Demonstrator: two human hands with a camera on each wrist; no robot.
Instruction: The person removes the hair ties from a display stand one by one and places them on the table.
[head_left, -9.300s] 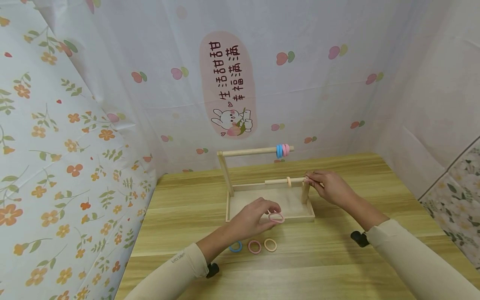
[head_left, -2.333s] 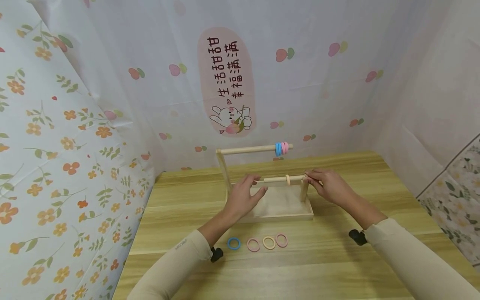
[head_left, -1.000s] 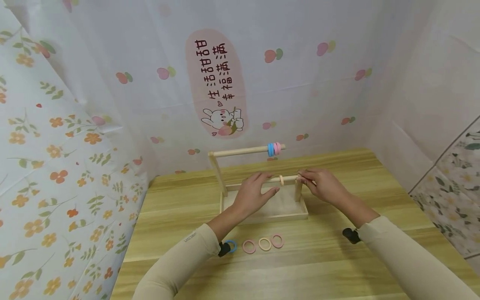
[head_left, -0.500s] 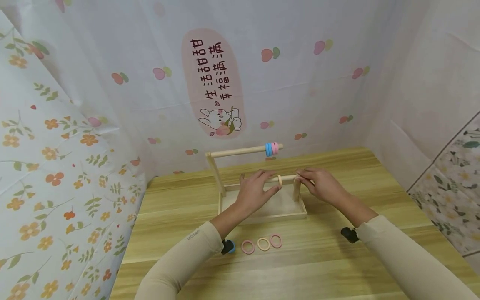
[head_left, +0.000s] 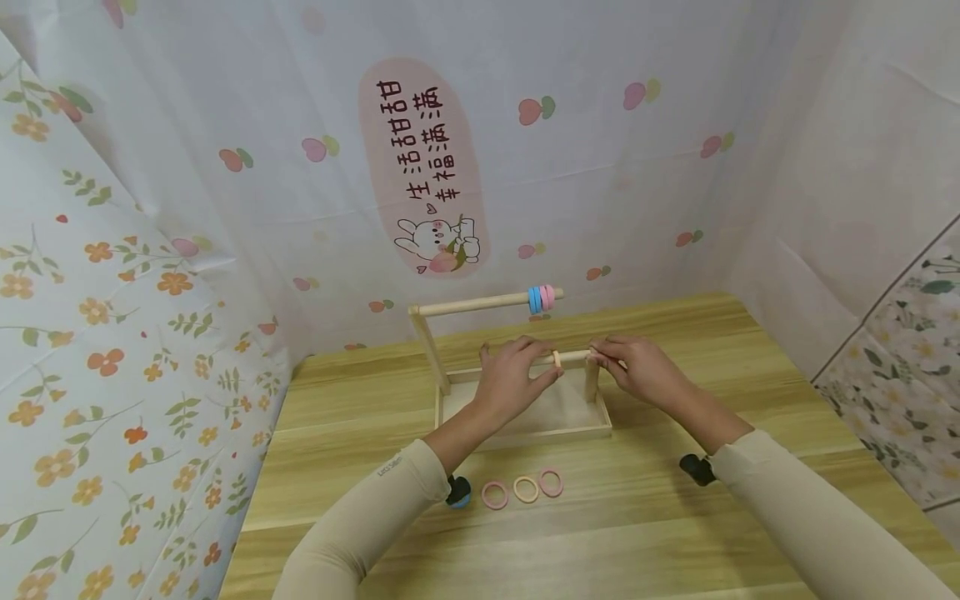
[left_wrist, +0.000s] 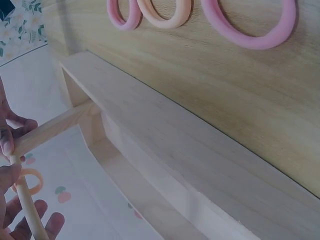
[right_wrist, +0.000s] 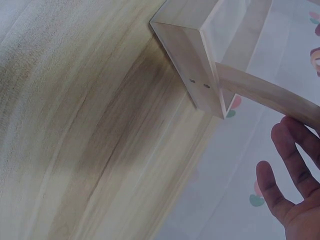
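Observation:
A wooden stand (head_left: 429, 350) with two horizontal rods rises from a shallow wooden tray (head_left: 525, 433). On its lower rod (head_left: 576, 356) hangs one pale orange ring (left_wrist: 36, 182). My left hand (head_left: 506, 379) is round this rod from the left, its thumb and fingers pinching the ring. At the rod's right end, my right hand (head_left: 637, 367) grips the top of the short post (left_wrist: 55, 127) between thumb and fingers. Blue rings (head_left: 534, 300) and pink rings (head_left: 548, 297) sit together near the free end of the upper rod.
In front of the tray lie a pink ring (head_left: 494, 495), a pale orange ring (head_left: 526, 489) and another pink ring (head_left: 551, 482). A blue ring (head_left: 461, 502) is mostly hidden under the black wrist camera. Patterned cloth (head_left: 315, 250) hangs behind the wooden table (head_left: 645, 533).
My left hand set a pink ring down on the table beside the others, then moved up to the lower rod and closed on its ring. My right hand stayed at the post.

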